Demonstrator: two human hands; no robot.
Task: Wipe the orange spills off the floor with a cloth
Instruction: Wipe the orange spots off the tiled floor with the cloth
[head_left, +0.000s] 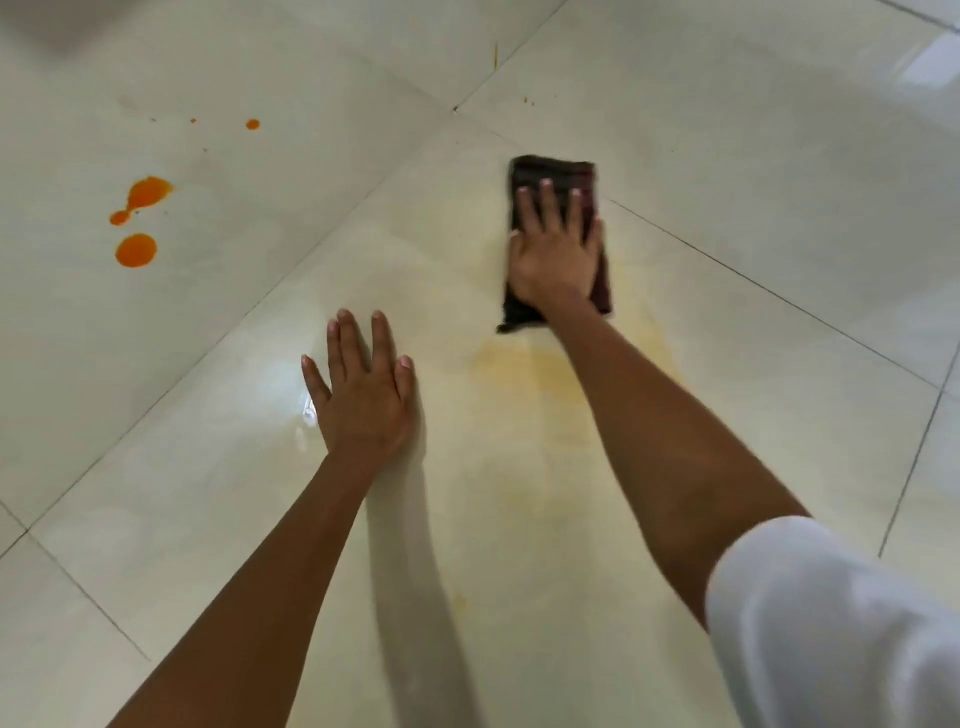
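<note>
Floor (727, 130) takes up nearly all of my feed: pale glossy tiles with thin dark grout lines. A broad, faint yellow-orange smear (535, 384) runs along the tile between the two arms, from the cloth back toward the camera. A white sleeve (831, 623) covers the right upper arm at the lower right. The left hand (363, 395) lies flat on the tile with its fingers (382, 338) straight and spread, holding nothing; I take it as a prop for balance. The right hand (556, 254) lies flat on the dark cloth (550, 171), fingers straight and a little apart, pressing rather than gripping. The cloth is folded to a rough rectangle at the far end of the smear, well apart from the bright spills. Those sit far left on the neighbouring tile: a stretched puddle (148, 192), a round one (136, 250) just below it, and two small drops (252, 124) beyond. For this stroke I would keep the palm's weight even and overlap the passes so the film lifts instead of spreading. Before the thick puddles I would turn to a clean face and work from their edges inward. I see no bucket or other container, so there is nothing to report inside one.
</note>
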